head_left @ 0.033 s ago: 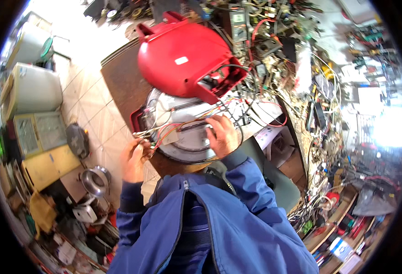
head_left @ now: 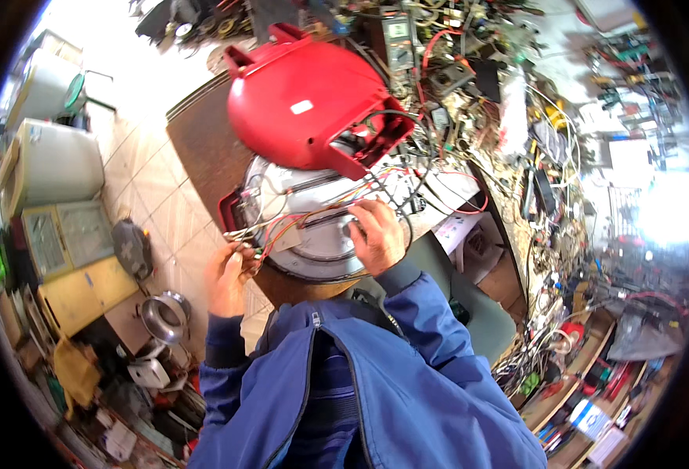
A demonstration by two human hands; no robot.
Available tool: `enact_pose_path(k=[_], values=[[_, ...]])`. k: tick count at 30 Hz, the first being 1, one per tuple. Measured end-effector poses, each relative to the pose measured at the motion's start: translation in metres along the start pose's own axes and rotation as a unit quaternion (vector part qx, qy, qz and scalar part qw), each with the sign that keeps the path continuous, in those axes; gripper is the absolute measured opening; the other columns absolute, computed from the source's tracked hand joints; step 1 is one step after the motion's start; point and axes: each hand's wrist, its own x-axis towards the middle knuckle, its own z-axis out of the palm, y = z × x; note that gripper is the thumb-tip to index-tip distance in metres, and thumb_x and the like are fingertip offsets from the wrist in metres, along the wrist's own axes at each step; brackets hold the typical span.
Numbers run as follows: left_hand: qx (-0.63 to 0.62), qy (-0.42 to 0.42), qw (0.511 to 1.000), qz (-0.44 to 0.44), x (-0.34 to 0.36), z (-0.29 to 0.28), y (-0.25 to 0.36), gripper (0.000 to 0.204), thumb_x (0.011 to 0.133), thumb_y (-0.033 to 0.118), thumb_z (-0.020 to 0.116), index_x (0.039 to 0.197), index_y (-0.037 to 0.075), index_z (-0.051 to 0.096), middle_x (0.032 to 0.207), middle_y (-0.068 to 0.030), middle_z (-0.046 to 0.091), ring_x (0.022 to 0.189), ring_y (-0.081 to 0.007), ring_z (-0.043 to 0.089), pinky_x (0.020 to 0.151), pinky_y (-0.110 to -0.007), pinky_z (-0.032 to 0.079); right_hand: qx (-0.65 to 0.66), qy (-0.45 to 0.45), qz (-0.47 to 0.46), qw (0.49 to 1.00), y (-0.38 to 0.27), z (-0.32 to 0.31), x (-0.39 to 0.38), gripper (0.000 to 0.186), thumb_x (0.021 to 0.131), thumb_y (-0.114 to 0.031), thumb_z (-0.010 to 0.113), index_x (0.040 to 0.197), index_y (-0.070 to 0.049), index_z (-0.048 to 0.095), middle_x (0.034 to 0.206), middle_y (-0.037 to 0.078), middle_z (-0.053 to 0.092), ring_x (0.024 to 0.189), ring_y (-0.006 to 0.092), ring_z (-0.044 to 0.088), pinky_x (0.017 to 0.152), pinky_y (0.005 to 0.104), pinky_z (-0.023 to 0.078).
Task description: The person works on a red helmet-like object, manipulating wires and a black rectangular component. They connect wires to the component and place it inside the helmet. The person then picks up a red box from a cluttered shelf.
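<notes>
My left hand (head_left: 230, 275) is closed on the left ends of a bundle of thin coloured wires (head_left: 283, 222), just past the edge of a round metal plate (head_left: 318, 264). Red, yellow and white strands run from it across the plate. My right hand (head_left: 377, 238) rests over the plate's right part, thumb and fingers curled together at the wires; whatever lies between its fingertips is too small to make out. Behind the plate sits a large red plastic housing (head_left: 305, 102), tilted, with an open box-like end from which a black cable (head_left: 409, 117) loops out.
The wooden bench (head_left: 196, 129) carries these parts. Tools, cables and a multimeter (head_left: 398, 45) crowd its far right side. A grey-green chair (head_left: 481, 316) stands at my right. Cabinets (head_left: 86, 285) and a metal pot (head_left: 165, 316) are on the left, beyond the tiled floor (head_left: 153, 195).
The whole view has shifted slightly, so the housing and bench appear a little further left. Both hands keep their places at the wires.
</notes>
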Motion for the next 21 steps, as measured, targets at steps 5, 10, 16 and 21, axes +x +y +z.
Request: enact_pose_path(k=[5,10,16,21], values=[[0.050,-0.006,0.999,-0.016,0.007,-0.002,-0.004,0.022,0.099,0.013,0.057,0.119,0.004,0.062,0.103,-0.0076,0.069,0.087,-0.0165,0.065,0.080,-0.033,0.054,0.028,0.039,0.031,0.998,-0.010,-0.020,-0.038,0.021,0.078,-0.003,0.073,0.099,-0.004,0.068,0.095,0.012,0.065,0.087,0.0327,0.064,0.075,0.0406,0.053],[0.102,-0.003,0.995,-0.019,0.014,-0.006,-0.008,0.026,0.098,0.012,0.056,0.121,0.001,0.060,0.104,-0.0109,0.067,0.088,-0.0189,0.064,0.079,-0.033,0.054,-0.015,-0.031,0.156,0.987,0.001,-0.037,-0.110,0.011,0.082,-0.011,0.072,0.091,-0.007,0.069,0.083,0.013,0.065,0.078,0.0314,0.064,0.066,0.0424,0.051],[0.160,0.027,0.986,-0.032,0.005,-0.009,-0.012,0.036,0.098,0.012,0.055,0.131,0.001,0.055,0.116,-0.0131,0.065,0.092,-0.0203,0.064,0.080,-0.034,0.053,-0.049,-0.101,0.314,0.943,0.058,-0.021,-0.234,0.018,0.086,-0.006,0.057,0.098,-0.006,0.070,0.092,0.016,0.068,0.086,0.0378,0.066,0.076,0.0465,0.055],[0.197,0.054,0.979,0.012,-0.013,0.001,-0.004,0.036,0.096,0.010,0.056,0.131,0.001,0.055,0.115,-0.0117,0.065,0.093,-0.0192,0.065,0.079,-0.032,0.052,-0.063,-0.177,0.511,0.839,0.116,-0.004,-0.390,0.027,0.081,-0.009,0.059,0.104,-0.007,0.073,0.097,0.018,0.073,0.091,0.0366,0.070,0.083,0.0445,0.056]])
